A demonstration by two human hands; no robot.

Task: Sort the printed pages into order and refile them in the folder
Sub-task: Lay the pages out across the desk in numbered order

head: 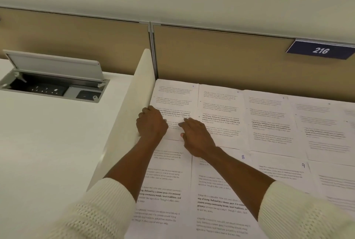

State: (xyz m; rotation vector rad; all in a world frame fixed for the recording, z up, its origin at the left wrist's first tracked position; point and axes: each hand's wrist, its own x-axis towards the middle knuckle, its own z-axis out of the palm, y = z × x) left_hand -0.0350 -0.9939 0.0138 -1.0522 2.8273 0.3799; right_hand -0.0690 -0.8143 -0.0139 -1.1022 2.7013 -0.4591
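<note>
Printed pages lie in two rows on the desk. The far row holds page 1 [174, 96], page 2 [221, 104], page 3 [269, 116] and a fourth sheet [322, 123]. The near row holds an unnumbered-looking sheet [163, 185], page 8 [226, 187] and page 9 [284, 171]. My left hand [151, 121] curls its fingers over the left edge of page 1, next to the divider. My right hand [196, 135] rests on the lower right part of page 1 with fingers spread and straight. No folder is in view.
A low cream divider [130, 116] stands along the left edge of the pages. Left of it is a white desk with an open cable box [55, 83]. A tan partition [221, 56] with a "216" sign [320, 50] backs the desk.
</note>
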